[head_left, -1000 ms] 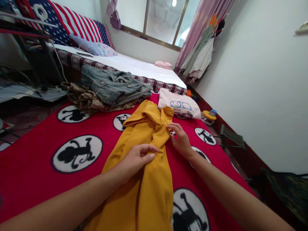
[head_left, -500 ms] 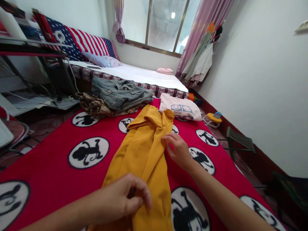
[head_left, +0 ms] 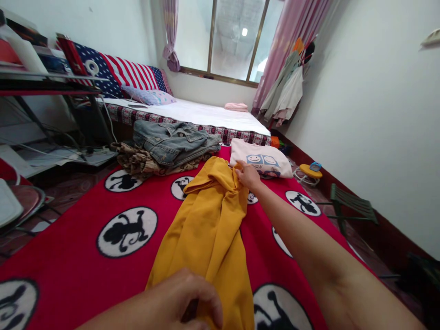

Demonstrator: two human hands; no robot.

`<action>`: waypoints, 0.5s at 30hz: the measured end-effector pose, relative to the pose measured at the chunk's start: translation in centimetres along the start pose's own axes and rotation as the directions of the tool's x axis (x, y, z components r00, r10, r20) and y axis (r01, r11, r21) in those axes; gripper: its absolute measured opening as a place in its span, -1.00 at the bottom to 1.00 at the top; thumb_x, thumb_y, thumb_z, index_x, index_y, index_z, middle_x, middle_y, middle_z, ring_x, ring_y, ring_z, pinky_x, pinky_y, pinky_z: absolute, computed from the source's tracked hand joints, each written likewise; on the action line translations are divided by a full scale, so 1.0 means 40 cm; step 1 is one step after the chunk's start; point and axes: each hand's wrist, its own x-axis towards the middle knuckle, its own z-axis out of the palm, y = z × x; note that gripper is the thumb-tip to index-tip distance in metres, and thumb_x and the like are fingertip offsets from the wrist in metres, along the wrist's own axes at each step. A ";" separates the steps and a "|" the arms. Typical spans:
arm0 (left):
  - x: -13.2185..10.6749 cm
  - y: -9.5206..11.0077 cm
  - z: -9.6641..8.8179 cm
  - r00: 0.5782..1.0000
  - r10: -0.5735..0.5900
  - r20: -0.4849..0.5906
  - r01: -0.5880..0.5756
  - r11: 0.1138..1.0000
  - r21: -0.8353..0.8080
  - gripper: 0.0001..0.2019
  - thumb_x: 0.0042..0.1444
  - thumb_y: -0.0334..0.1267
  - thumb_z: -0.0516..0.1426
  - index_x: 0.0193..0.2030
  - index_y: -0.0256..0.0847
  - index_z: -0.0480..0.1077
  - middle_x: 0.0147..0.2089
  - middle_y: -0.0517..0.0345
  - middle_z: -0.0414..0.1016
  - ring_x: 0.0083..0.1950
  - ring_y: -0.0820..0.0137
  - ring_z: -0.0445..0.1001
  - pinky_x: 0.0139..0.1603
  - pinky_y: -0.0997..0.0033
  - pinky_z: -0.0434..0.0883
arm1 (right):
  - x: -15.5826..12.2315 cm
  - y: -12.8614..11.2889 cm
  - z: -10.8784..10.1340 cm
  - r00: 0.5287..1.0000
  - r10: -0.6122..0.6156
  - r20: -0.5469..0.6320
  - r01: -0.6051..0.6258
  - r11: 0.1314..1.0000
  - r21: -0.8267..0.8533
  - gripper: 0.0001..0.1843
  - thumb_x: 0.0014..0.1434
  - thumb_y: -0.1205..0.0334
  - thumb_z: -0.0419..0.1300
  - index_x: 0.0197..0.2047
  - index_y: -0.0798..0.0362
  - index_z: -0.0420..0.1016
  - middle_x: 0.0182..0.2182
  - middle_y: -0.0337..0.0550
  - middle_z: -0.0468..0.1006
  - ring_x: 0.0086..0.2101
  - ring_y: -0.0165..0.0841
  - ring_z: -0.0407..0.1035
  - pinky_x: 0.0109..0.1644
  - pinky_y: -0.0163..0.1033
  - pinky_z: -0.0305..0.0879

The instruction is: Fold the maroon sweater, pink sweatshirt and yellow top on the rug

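A mustard-yellow garment (head_left: 202,220) lies lengthwise on the red blanket (head_left: 85,275), its far end bunched and partly folded over. My right hand (head_left: 248,175) reaches to that far right corner, with thumb and fingers closed on the cloth. My left hand (head_left: 187,295) hovers low over the near part of the garment, fingers curved and apart, holding nothing; the frame's lower edge cuts it off. Just beyond my right hand sits a folded pale pink shirt (head_left: 282,160) with smiley prints. Folded denim clothing (head_left: 172,142) rests on patterned brown clothing (head_left: 137,160) at the far left.
Behind the blanket is a bed or bench with a white cover (head_left: 202,110). A desk (head_left: 51,87) stands at left, with a round-seated chair (head_left: 29,197) nearer. On the right are a yellow stool (head_left: 309,171), a green folding stool (head_left: 352,201) and the wall (head_left: 378,114).
My right hand has moved forward from the garment's right side to its far corner and closed on it. My left hand has dropped slightly lower in view. The camera view has shifted slightly.
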 end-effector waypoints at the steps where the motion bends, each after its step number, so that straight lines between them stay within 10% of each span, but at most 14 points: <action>1: 0.001 -0.003 -0.001 1.000 0.024 0.000 -0.024 1.000 -0.001 -0.73 0.05 -0.30 0.13 -0.11 -0.06 0.55 -0.19 0.20 0.47 -0.24 0.44 0.37 -0.23 0.59 0.31 | 0.019 -0.011 0.006 1.000 0.010 -0.003 -0.010 1.000 0.014 -0.51 0.27 0.17 0.13 0.24 0.10 0.34 -0.08 0.04 0.59 -0.08 -0.20 0.48 0.00 -0.21 0.32; 5: 0.008 -0.022 -0.003 0.995 0.099 0.011 -0.099 0.995 -0.018 -0.76 0.11 -0.26 0.13 -0.09 -0.08 0.54 -0.20 0.19 0.51 -0.23 0.42 0.39 -0.17 0.58 0.34 | 0.058 -0.052 0.045 0.992 0.052 0.111 -0.052 0.999 -0.004 -0.34 0.08 -0.05 0.31 0.15 0.17 0.37 -0.04 0.09 0.56 -0.07 -0.20 0.46 -0.06 -0.26 0.33; 9: 0.011 -0.041 -0.004 0.991 0.136 0.019 -0.135 0.990 -0.032 -0.77 0.13 -0.20 0.15 -0.08 -0.06 0.54 -0.22 0.21 0.51 -0.20 0.42 0.40 -0.15 0.59 0.35 | 0.074 -0.071 0.062 0.972 0.097 0.212 -0.086 0.995 -0.057 -0.65 -0.01 0.08 0.35 -0.20 0.13 0.55 -0.24 0.00 0.62 -0.21 -0.18 0.50 -0.18 -0.27 0.35; 15: 0.008 -0.030 -0.017 0.994 0.104 0.040 -0.101 0.992 -0.078 -0.76 0.11 -0.26 0.12 -0.11 -0.08 0.55 -0.21 0.19 0.49 -0.23 0.44 0.38 -0.20 0.61 0.32 | 0.146 -0.100 0.038 0.992 0.112 -0.060 -0.098 0.977 0.191 -0.76 0.13 0.16 0.16 -0.20 0.12 0.50 -0.26 0.02 0.61 -0.16 -0.17 0.49 -0.13 -0.21 0.38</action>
